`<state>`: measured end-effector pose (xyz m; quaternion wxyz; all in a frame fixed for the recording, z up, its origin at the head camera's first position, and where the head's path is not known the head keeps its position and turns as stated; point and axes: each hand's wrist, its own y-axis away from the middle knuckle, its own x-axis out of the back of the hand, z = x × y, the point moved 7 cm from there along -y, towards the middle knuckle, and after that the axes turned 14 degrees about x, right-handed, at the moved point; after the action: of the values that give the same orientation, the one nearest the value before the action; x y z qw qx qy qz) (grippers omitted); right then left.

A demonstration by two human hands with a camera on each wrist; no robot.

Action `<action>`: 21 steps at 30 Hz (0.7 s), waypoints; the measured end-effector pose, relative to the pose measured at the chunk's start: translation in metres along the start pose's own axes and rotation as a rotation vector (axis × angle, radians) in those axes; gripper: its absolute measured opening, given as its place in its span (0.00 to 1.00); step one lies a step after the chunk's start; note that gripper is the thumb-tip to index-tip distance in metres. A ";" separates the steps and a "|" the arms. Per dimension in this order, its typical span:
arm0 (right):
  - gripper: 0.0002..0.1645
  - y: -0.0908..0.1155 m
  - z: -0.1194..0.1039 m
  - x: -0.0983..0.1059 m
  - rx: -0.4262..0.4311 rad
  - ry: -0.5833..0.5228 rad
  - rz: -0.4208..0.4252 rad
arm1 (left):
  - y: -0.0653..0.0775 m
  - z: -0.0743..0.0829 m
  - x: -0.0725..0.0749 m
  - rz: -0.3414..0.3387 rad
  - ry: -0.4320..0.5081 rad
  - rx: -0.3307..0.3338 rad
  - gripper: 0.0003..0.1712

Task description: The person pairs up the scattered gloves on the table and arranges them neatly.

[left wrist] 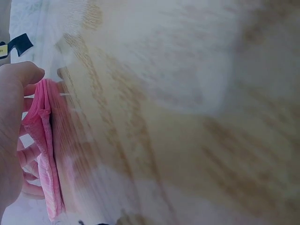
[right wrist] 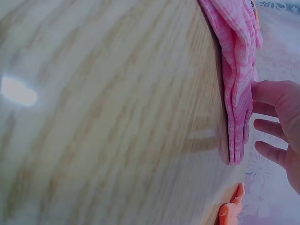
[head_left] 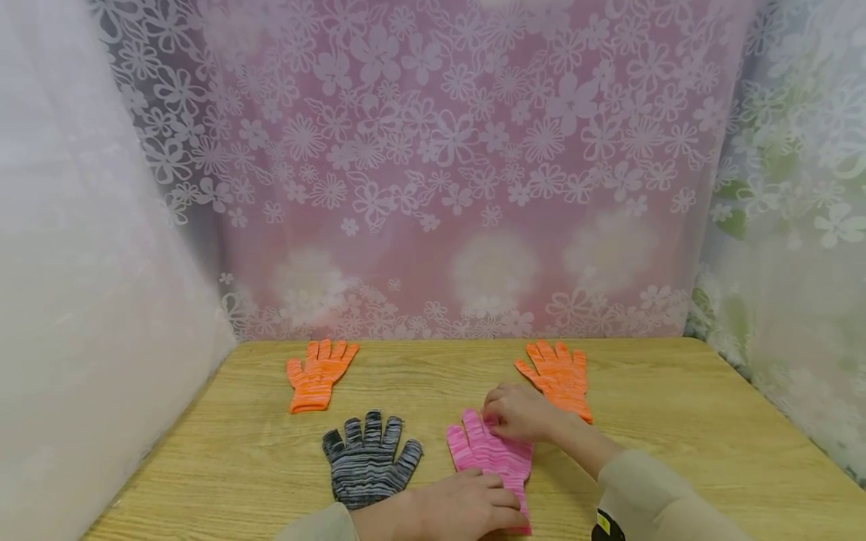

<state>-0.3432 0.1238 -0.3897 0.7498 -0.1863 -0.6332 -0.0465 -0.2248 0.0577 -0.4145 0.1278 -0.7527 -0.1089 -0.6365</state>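
The pink glove (head_left: pixel 497 454) lies by the table's (head_left: pixel 676 428) near edge, right of centre, left hand (head_left: pixel 467 505) resting loosely on its cuff, right hand (head_left: pixel 522 413) touching its far end, grip relaxed. Two orange gloves (head_left: pixel 318 376) lie toward the far edge.

A wooden table (head_left: pixel 223 466) bears an orange glove (head_left: pixel 318 376) at the back left and a second orange glove (head_left: pixel 563 376) at the back right; nearer, left of centre, lies a black-and-grey glove (head_left: pixel 368 469); behind hangs a white-flowered pink curtain (head_left: pixel 419 173), flanked by a whitish sheet (head_left: pixel 81 300) on the left and a flowered sheet (head_left: pixel 798 248) on the right
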 end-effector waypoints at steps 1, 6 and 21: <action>0.04 0.000 0.000 0.000 -0.008 -0.006 -0.001 | 0.000 0.000 0.000 -0.004 0.004 0.002 0.21; 0.03 0.001 0.002 0.000 -0.032 -0.007 -0.005 | 0.000 -0.001 0.000 -0.008 0.012 0.007 0.21; 0.03 -0.011 0.000 0.007 -0.058 -0.064 0.028 | 0.000 -0.001 0.001 -0.015 -0.002 0.006 0.21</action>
<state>-0.3455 0.1150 -0.3809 0.7238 -0.2184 -0.6527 -0.0483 -0.2252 0.0578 -0.4131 0.1252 -0.7523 -0.1164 -0.6362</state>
